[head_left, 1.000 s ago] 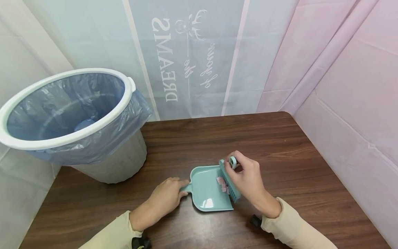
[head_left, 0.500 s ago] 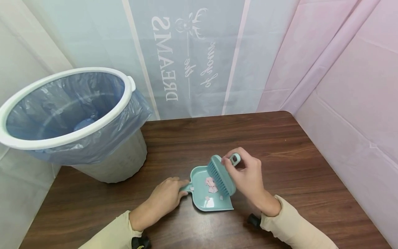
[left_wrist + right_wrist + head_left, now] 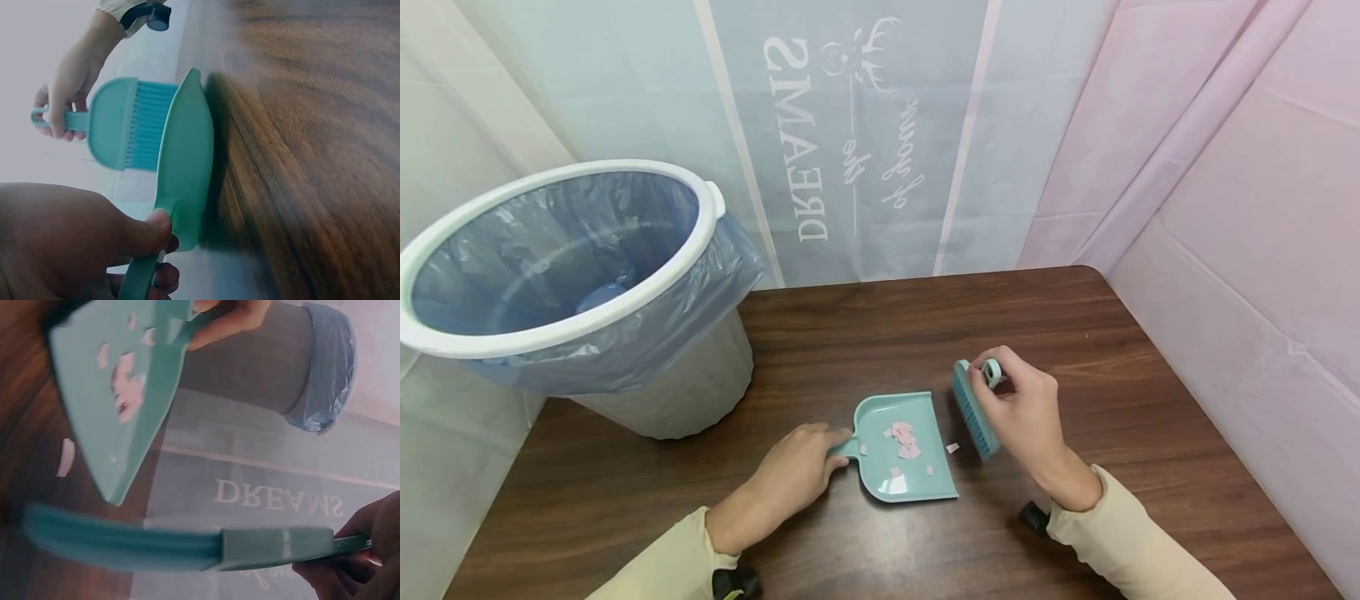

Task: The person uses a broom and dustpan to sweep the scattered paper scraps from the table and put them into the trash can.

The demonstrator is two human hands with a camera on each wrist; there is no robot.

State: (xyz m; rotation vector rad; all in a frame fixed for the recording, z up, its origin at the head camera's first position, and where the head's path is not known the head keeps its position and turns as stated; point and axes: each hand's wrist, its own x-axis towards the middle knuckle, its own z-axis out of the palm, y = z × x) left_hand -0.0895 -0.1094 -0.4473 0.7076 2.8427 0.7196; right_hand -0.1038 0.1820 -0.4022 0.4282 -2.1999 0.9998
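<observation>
A teal dustpan (image 3: 880, 483) lies on the wooden table, and my left hand (image 3: 793, 471) grips its handle. Several pink paper scraps (image 3: 904, 440) rest in the pan, most of them clumped near its middle. One more paper scrap (image 3: 952, 448) lies on the table just off the pan's front lip. To the right of the pan, my right hand (image 3: 1018, 404) holds a teal hand brush (image 3: 973, 412) by its handle. The brush is apart from the pan, bristles downward. In the left wrist view, thumb and fingers (image 3: 150, 234) close round the dustpan handle.
At the left stands a large trash bin (image 3: 700, 375) lined with a blue plastic bag (image 3: 730, 258). A printed cloth (image 3: 850, 167) hangs behind the table (image 3: 1045, 317), and pale cloth covers the right side.
The brush swept over the pan, then moved back right, off its lip. More paper scraps show in the pan now, with one on the table. My left hand has barely moved.
</observation>
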